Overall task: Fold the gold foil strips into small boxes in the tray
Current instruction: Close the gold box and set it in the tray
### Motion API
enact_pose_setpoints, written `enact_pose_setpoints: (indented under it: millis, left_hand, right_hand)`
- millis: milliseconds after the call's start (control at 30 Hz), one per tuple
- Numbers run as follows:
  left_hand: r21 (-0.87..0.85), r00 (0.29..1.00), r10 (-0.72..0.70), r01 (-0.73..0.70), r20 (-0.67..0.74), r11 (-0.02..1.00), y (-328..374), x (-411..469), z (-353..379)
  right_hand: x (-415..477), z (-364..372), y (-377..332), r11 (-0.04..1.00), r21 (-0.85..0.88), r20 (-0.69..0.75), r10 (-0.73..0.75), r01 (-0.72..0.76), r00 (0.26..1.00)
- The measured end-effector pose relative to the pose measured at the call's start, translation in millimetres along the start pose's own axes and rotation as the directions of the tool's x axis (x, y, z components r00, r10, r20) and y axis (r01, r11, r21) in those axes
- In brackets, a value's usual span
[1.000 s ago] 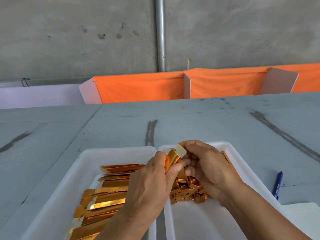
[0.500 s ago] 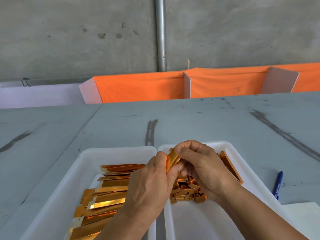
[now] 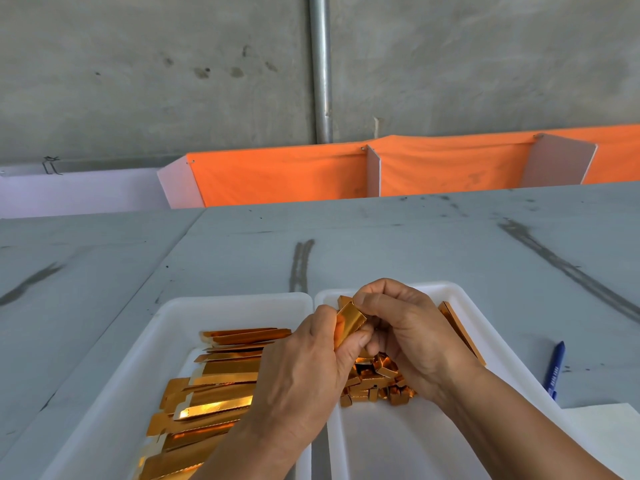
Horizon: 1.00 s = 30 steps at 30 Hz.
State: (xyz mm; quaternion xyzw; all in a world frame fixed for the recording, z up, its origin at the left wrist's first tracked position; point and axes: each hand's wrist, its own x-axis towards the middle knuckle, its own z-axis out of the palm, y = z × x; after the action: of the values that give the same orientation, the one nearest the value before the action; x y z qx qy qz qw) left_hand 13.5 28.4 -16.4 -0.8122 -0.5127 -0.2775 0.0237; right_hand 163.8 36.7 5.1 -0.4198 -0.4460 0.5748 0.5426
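Pinching one gold strip (image 3: 349, 323) between them, both hands hover where two white trays meet, as the head camera sees it. The left hand (image 3: 301, 372) has its grip curled round the strip's lower part, thumb laid on the foil face. The right hand (image 3: 412, 334) has its grip clenched on the upper end, fingers bent over the top edge. The strip is partly folded and tilted, held in the air above the inner edge of the right tray (image 3: 446, 289).

Flat strips (image 3: 214, 393) lie stacked in the left tray (image 3: 221, 301), fanned across it, partly hidden by the left wrist. Small folded boxes (image 3: 377, 379) sit heaped in the right tray under the right hand, and one long piece (image 3: 460, 330) leans against that tray's right wall.

Both trays rest side by side on the grey table (image 3: 381, 244). A blue pen (image 3: 554, 368) lies on the table just right of the right tray, near a white paper (image 3: 602, 427). Beyond the table's far edge hangs an orange cloth (image 3: 277, 174), with a metal pipe (image 3: 320, 64) running up the concrete wall behind.
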Motion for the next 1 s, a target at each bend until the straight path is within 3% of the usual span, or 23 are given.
enact_pose_setpoints:
  millis: [467,767,1000]
  left_hand:
    - [-0.016,1.0,-0.008,0.008,-0.011,1.0,-0.1,-1.0,-1.7]
    - [0.059,1.0,0.004,-0.003,-0.017,0.998,-1.9,0.0,1.5]
    - [0.05,0.996,0.063,-0.06,-0.062,0.997,-1.6,-0.9,1.1]
  right_hand:
    - [-1.9,0.0,-3.5,1.0,0.0,0.013,0.013,-0.013,1.0]
    - [-5.1,-0.4,-3.8,0.975,-0.2,-0.004,-0.103,0.1,0.995]
    - [-3.7,-0.9,-8.0,0.995,-0.101,-0.028,0.016,-0.019,0.999]
